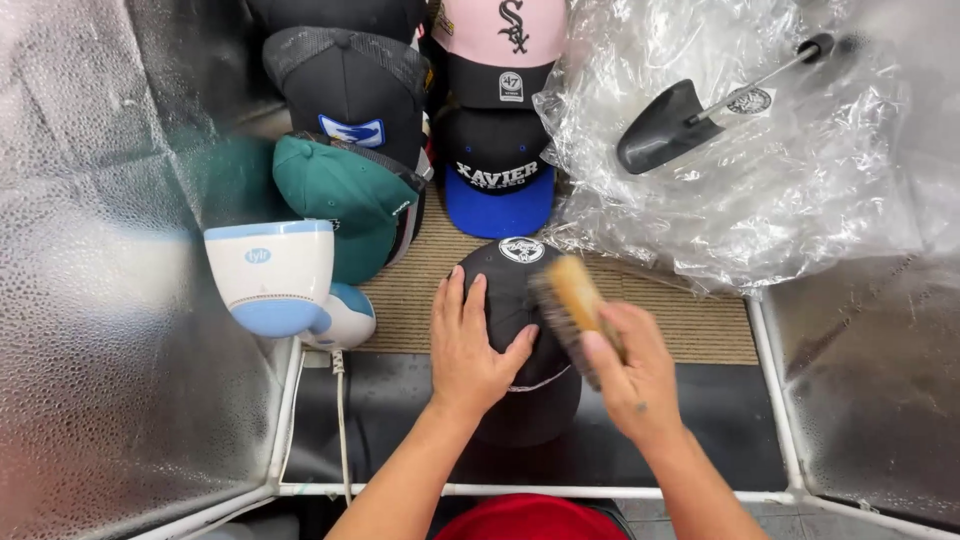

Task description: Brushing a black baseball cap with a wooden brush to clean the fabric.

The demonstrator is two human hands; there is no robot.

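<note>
1. A black cap (515,330) is seen at centre of the work surface, lying partly on a tan woven mat (660,310) and partly on a black mat (720,420), w/ a round white emblem at its far end.
2. The cap's left side is pressed by the left hand (470,350): palm flat on the crown, fingers spread fairly wide, thumb angled toward the middle. Nothing is gripped.
3. A wooden-backed brush (570,305) is held by the right hand (630,375); fingers are wrapped tight round its near end. Bristles are turned to the cap's right side and appear to touch the fabric; brush is blurred, so contact can't be fully confirmed.
4. Beyond the cap, other caps are stacked in rows: a green cap (345,200) at left, a black cap w/ blue brim (497,175) at centre, a pink-and-black cap (500,45) further back.
5. A white-and-blue appliance (275,275) is set at left, just beside the green cap; its white cord (340,420) runs down toward the near edge.
6. At right, crumpled clear plastic sheeting (780,170) is piled, w/ a black shoe tree (670,125) lying in it.
7. The area is walled by silvery dimpled panels (90,300) on both sides.
</note>
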